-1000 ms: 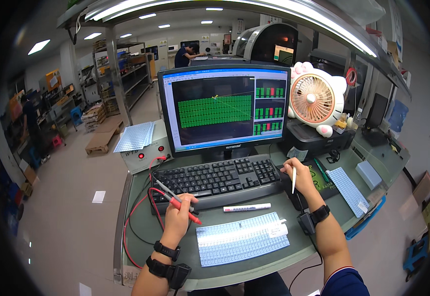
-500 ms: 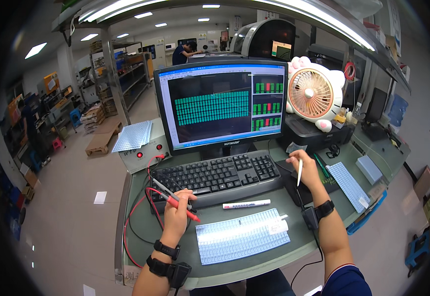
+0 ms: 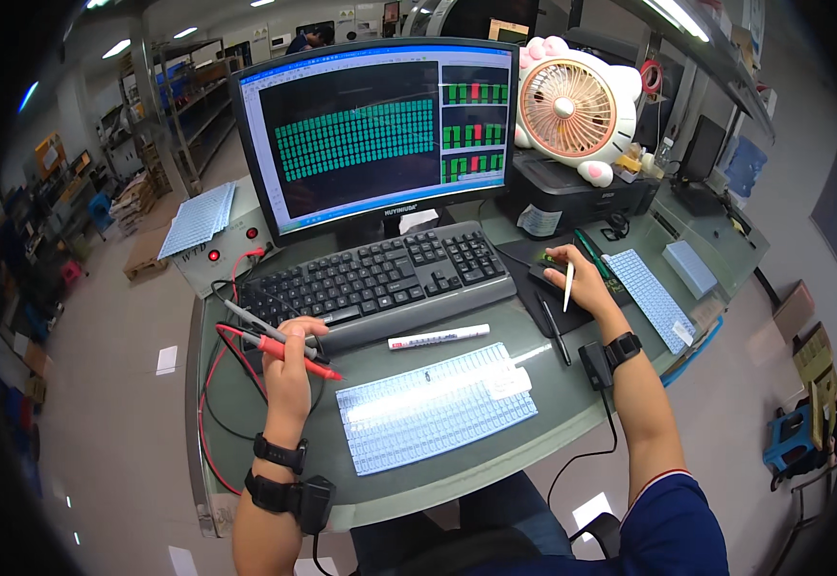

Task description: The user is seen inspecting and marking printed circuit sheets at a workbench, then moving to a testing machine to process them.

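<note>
My left hand [image 3: 289, 370] is closed around a red test probe [image 3: 298, 357] and a grey test probe [image 3: 257, 321]. The red tip points right, close to the upper left corner of a pale blue-white panel [image 3: 418, 432] printed with rows of small cells. A small white label [image 3: 508, 383] sits at that panel's right end. In my right hand [image 3: 584, 283] is a slim white pen-like stick [image 3: 568, 288], its tapered end down. Those fingers reach over the black mouse pad [image 3: 534, 298]; what lies under them is mostly hidden. Above the panel rests a white marker [image 3: 438, 337].
Behind are a black keyboard [image 3: 380, 283] and a monitor [image 3: 356, 144] with a green grid. A black pen [image 3: 553, 331] lies by the pad. Rightward are another panel [image 3: 651, 300], a blue-grey box [image 3: 689, 268] and a fan [image 3: 572, 110] on a printer. Red and black leads loop at left.
The whole view has shifted, so the desk sits higher and further left. My hands keep nearly the same places over the desk. The black pen by the mouse pad shows more plainly.
</note>
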Tool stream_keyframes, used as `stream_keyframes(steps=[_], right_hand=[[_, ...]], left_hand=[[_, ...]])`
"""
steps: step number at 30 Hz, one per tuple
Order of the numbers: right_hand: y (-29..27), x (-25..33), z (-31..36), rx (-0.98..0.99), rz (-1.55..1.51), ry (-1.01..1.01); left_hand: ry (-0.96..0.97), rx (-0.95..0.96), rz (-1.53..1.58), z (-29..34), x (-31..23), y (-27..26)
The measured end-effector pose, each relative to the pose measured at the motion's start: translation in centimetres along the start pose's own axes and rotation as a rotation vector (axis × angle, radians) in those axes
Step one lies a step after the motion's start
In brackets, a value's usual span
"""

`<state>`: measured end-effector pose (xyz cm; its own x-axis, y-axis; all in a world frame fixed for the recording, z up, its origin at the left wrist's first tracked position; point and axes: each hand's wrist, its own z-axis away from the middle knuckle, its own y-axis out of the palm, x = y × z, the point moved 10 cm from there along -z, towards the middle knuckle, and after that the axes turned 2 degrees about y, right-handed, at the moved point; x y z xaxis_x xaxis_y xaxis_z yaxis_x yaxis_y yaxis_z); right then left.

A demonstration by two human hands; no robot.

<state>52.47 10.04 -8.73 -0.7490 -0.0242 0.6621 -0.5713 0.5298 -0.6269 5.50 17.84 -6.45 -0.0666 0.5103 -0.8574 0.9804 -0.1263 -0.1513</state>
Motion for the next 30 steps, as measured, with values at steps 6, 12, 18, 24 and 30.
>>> stream_keyframes(steps=[6, 12, 18, 24, 30], right_hand=[[1.6, 2.1, 1.4, 0.155, -0.057, -0.127], [1.3, 1.6, 1.9, 0.144, -0.017, -0.096], [0.8, 1.3, 1.7, 0.123, 0.014, -0.063], [1.0, 1.5, 1.5, 0.104, 0.018, -0.046], [1.0, 2.4, 1.4, 0.106, 0.023, -0.09]], left_hand=[[-0.025, 0.03, 0.022, 1.0, 0.0, -0.1], [-0.047, 0.033, 0.028, 1.5, -0.2, 0.5], [-0.075, 0.052, 0.036, 1.5, -0.5, 0.9], [-0.062, 0.075, -0.016, 1.5, -0.8, 1.4], [-0.057, 0.088, -0.024, 1.7, -1.2, 1.6]])
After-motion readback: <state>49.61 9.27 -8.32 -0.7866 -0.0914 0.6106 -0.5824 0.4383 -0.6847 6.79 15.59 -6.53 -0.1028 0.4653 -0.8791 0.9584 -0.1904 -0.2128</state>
